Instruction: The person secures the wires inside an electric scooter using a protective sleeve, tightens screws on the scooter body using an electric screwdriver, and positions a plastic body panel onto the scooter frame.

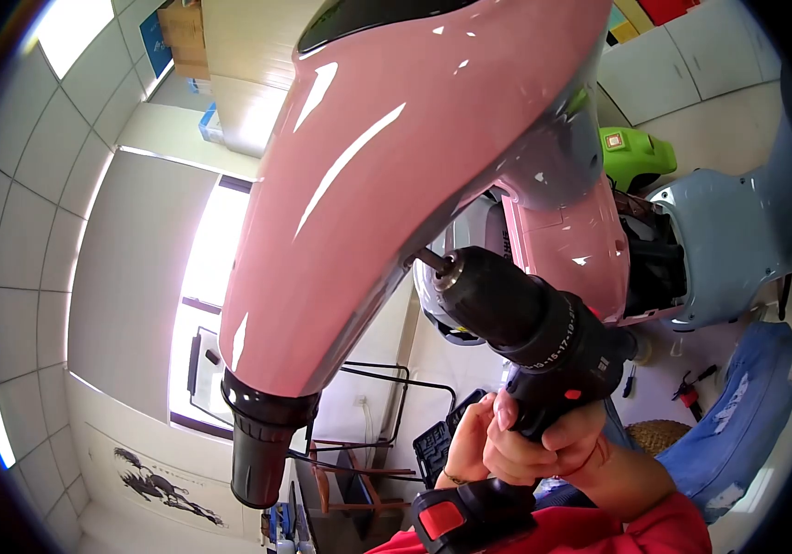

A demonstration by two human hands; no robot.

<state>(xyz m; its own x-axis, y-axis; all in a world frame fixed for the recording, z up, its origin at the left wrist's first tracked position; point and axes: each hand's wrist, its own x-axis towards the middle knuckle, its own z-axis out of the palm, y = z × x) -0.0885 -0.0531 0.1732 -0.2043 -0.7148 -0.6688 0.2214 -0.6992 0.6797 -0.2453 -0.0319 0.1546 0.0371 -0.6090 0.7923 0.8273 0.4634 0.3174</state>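
A black cordless drill (544, 323) is in my right hand (548, 448), its fingers wrapped around the handle. My left hand (466, 445) is closed against the same handle, partly hidden behind the right. The drill bit (431, 262) reaches the underside of a glossy pink scooter handlebar cover (378, 175); its tip is out of sight in a recess there. Below my hands shows the drill's battery (481, 513) with a red patch. A black handlebar grip (261, 443) sticks out from the cover's lower end.
The scooter's pink body (567, 258) and a grey-blue panel (728, 240) lie beyond the drill. A green part (634, 155) stands near white cabinets (659, 78). Small tools (689, 392) lie on the floor beside a leg in torn jeans (738, 425). A black tool case (433, 448) is behind my left hand.
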